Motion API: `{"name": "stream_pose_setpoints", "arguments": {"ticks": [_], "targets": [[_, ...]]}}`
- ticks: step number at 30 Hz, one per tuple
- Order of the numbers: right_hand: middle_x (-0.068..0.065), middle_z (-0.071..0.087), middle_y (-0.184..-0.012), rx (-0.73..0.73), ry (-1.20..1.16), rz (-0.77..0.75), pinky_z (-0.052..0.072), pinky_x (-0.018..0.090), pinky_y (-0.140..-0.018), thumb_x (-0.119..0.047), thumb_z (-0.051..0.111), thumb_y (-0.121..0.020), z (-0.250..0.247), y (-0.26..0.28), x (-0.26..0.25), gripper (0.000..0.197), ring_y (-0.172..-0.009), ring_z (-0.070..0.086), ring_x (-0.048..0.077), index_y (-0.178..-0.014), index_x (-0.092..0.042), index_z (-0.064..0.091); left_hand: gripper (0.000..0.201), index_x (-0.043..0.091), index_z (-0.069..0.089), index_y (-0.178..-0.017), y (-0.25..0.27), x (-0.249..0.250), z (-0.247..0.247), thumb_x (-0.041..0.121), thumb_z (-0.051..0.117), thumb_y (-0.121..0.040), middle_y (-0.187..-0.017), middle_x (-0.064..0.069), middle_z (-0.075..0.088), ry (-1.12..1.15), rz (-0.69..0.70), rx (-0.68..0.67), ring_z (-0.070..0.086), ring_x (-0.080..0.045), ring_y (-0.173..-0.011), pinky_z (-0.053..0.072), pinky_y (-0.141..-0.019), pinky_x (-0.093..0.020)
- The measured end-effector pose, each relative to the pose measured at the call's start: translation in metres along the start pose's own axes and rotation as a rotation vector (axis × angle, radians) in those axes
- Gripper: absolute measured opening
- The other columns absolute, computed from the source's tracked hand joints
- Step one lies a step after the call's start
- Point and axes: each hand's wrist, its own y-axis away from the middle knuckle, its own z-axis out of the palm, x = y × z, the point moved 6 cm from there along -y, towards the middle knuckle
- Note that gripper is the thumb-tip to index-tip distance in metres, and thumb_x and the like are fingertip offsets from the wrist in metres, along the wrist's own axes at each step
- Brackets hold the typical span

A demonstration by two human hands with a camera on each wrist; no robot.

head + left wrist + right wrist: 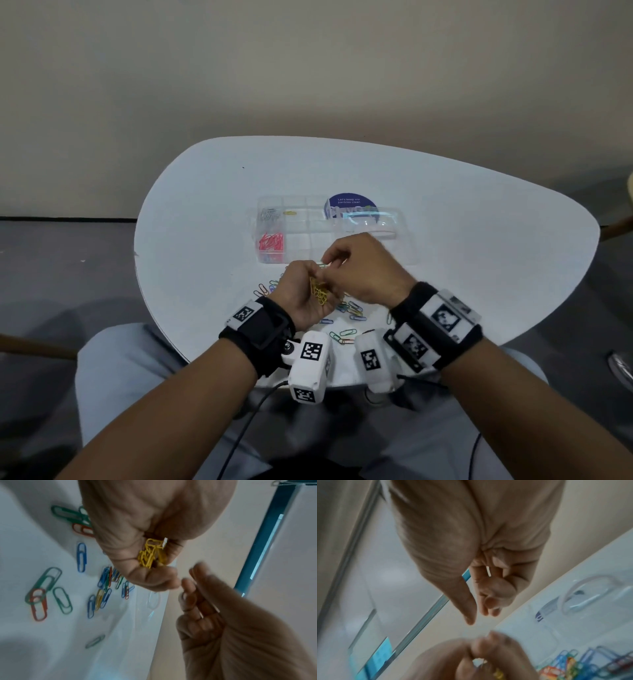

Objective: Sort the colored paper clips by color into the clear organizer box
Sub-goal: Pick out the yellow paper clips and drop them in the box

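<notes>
My left hand [318, 275] is curled round a bunch of yellow paper clips [319, 294], seen close in the left wrist view [150, 555]. My right hand [334, 262] hovers just beside the left fingertips with its fingers curled. Its thumb and forefinger tips nearly meet [477, 615], and nothing shows plainly between them. Beyond both hands lies the clear organizer box [308, 236]; its left compartments hold silver clips [270, 214], one yellow clip [290, 212] and red clips [272, 241]. Loose clips in several colors [351, 310] lie on the table under the hands.
The box's clear lid [376, 224] lies open to the right, over a round blue sticker [349, 204]. The white table [205, 222] has a curved near edge by my lap. Cables hang from the wrist cameras [310, 363].
</notes>
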Motion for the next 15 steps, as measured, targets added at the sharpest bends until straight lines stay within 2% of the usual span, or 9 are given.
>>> {"name": "stream_pose_setpoints", "arguments": {"ticks": [2,4,7,11,15], "targets": [[-0.006,0.067,-0.071,0.06,-0.018,0.014,0.044,0.014,-0.058,-0.014,0.077,-0.079,-0.017,-0.003,0.018,0.005,-0.061,0.059,0.001,-0.082,-0.015,0.073,0.021,0.006,0.053,-0.07,0.003,0.004,-0.002,0.009,0.035,-0.081,-0.06,-0.006,0.051,-0.076,0.02,0.038,0.047,-0.014,-0.043,0.035,-0.035,-0.015],[-0.009,0.066,-0.068,0.054,0.058,0.047,0.043,0.018,-0.061,-0.014,0.076,-0.08,-0.022,-0.001,0.04,0.006,-0.062,0.059,0.002,-0.075,-0.017,0.073,0.021,0.008,0.05,-0.068,0.003,0.01,-0.006,0.008,0.035,-0.082,-0.06,-0.006,0.05,-0.218,0.056,0.069,0.041,-0.012,-0.041,0.028,-0.033,-0.015],[-0.007,0.067,-0.066,-0.065,0.182,0.115,0.043,0.017,-0.056,-0.013,0.072,-0.081,-0.002,0.011,0.065,0.01,-0.059,0.059,0.004,-0.071,-0.013,0.075,0.017,0.007,0.05,-0.071,0.0,0.015,-0.009,0.005,0.036,-0.081,-0.061,-0.006,0.05,-0.368,0.089,0.083,0.036,-0.012,-0.041,0.025,-0.033,-0.016],[-0.007,0.069,-0.069,-0.096,0.207,0.107,0.051,0.026,-0.067,-0.013,0.067,-0.079,0.019,0.012,0.075,0.011,-0.071,0.064,0.012,-0.072,-0.016,0.075,0.019,0.005,0.052,-0.075,-0.002,0.017,-0.014,-0.004,0.035,-0.08,-0.063,-0.006,0.046,-0.467,0.161,0.104,0.031,-0.01,-0.041,0.022,-0.032,-0.017],[-0.004,0.071,-0.078,-0.157,0.283,0.106,0.055,0.03,-0.073,-0.011,0.063,-0.079,0.025,0.004,0.08,0.013,-0.079,0.066,0.017,-0.072,-0.016,0.073,0.021,0.006,0.055,-0.077,0.003,0.011,-0.016,-0.003,0.036,-0.083,-0.058,-0.003,0.044,-0.54,0.154,0.081,0.028,-0.01,-0.04,0.016,-0.035,-0.016]]}}
